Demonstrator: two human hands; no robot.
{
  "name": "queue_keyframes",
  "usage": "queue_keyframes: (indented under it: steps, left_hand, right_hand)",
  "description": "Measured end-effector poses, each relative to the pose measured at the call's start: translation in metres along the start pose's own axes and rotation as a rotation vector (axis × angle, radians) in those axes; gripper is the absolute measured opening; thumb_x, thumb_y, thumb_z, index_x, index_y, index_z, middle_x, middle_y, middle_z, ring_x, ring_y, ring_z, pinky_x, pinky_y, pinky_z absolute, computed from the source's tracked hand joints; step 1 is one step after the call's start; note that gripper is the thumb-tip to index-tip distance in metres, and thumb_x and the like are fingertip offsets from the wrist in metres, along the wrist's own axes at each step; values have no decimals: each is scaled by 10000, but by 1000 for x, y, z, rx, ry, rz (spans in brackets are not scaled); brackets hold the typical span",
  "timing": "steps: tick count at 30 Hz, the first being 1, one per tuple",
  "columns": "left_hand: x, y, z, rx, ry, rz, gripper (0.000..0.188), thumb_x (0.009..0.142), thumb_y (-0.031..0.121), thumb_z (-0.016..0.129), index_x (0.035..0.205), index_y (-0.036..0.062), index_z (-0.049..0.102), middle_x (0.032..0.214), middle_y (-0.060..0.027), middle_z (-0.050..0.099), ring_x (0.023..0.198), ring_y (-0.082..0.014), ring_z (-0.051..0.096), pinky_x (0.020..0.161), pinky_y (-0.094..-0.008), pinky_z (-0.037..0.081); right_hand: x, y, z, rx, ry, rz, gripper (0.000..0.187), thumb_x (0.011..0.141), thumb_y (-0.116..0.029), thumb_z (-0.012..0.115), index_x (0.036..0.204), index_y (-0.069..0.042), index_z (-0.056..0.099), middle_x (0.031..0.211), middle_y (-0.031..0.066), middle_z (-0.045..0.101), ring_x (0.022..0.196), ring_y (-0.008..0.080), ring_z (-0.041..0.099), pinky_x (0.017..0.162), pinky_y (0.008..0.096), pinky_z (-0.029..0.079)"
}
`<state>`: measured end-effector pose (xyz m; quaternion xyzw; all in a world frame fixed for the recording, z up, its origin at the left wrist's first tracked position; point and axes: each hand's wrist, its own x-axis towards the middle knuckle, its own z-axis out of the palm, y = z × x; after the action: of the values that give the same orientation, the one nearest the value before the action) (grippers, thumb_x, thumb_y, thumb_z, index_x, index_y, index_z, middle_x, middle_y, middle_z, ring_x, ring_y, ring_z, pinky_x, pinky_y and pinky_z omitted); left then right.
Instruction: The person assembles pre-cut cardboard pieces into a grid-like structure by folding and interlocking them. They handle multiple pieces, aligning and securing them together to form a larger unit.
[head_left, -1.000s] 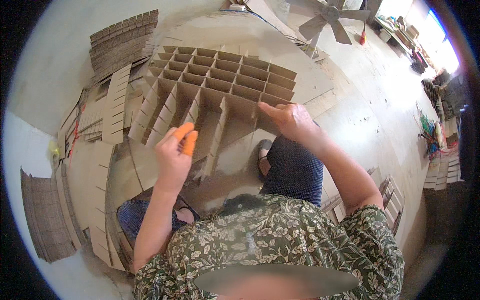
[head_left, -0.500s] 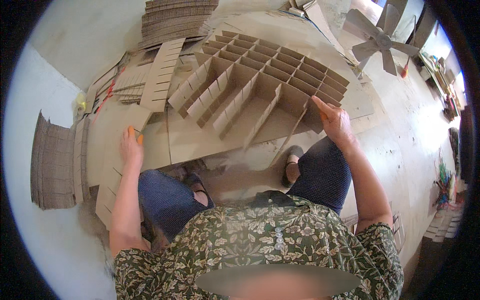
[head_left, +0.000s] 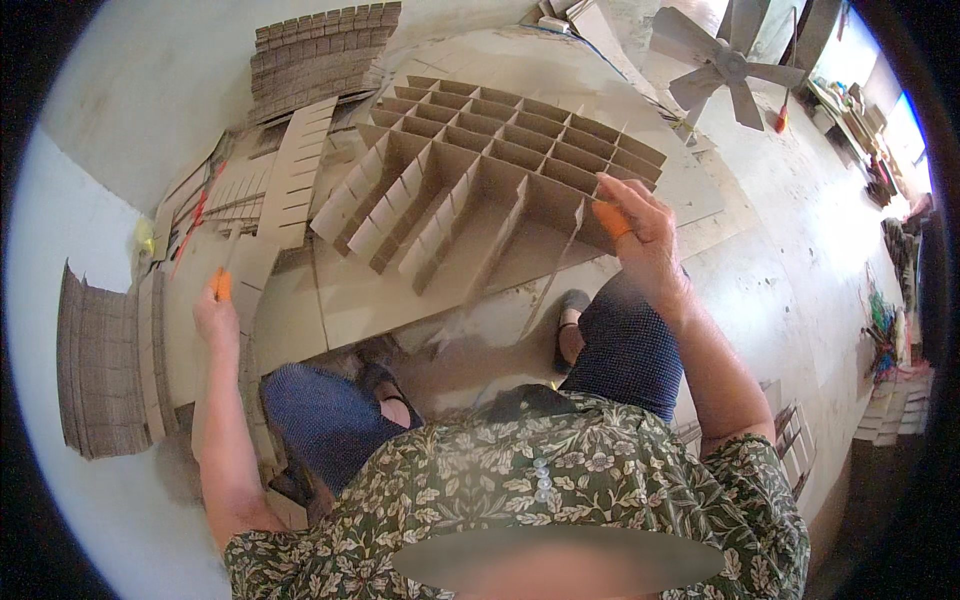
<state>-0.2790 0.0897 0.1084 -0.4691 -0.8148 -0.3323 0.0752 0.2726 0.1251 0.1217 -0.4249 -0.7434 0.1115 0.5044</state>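
- the right hand is seen right of centre in the frame, its fingers curled together and closed over the near right edge of the cardboard divider grid; an orange finger cover is worn on one fingertip there.
- the left hand is stretched out to the left middle of the frame, fingers loosely bent rather than spread, and is laid on a flat slotted cardboard strip; an orange cover is also seen at its fingertip. whether the strip is actually pinched cannot be told.
- the cardboard divider grid is placed in the upper centre of the frame, on a flat cardboard sheet. it is built of brown strips slotted crosswise into many small square cells; the far rows are complete, while the near side is made up of long open strips standing loose.
- more slotted strips are laid just left of the grid, and a stack of ridged cardboard pieces is seen at the upper left.
- another pile of cardboard is stood at the left edge.
- a fan is seen at the upper right, on the floor.
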Motion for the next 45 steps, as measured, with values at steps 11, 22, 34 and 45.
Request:
queue_keyframes:
  steps: [11,22,34,45]
  left_hand:
    - [-126,210,-15,-135,-39,1359,328,776,220,670,1078,93,678,1202,-48,610,1135,-244,540,1089,-532,247]
    - [-203,229,46,-653,-368,1069,381,744,177,766,1033,-34,636,1011,-143,628,795,-293,625,663,-349,528]
    - [-213,228,57,-630,-505,852,244,818,75,703,1036,-23,651,874,-158,660,715,-283,655,636,-327,524]
    - [-213,226,63,-688,-436,864,217,778,82,709,975,3,663,866,-143,653,659,-317,640,554,-348,515]
  right_hand:
    - [11,-75,38,1343,-227,956,344,924,-226,580,1143,38,583,1001,149,673,879,224,661,762,332,545]
    - [-35,19,-47,737,250,546,187,924,-112,582,1052,-7,669,929,11,665,821,102,582,736,247,459]
    - [-44,37,-22,438,189,379,187,890,-33,586,1053,27,654,929,4,676,862,78,560,778,241,460]
    - [-38,34,-12,241,72,305,159,872,-11,582,1010,25,652,832,72,687,792,91,566,725,262,478]
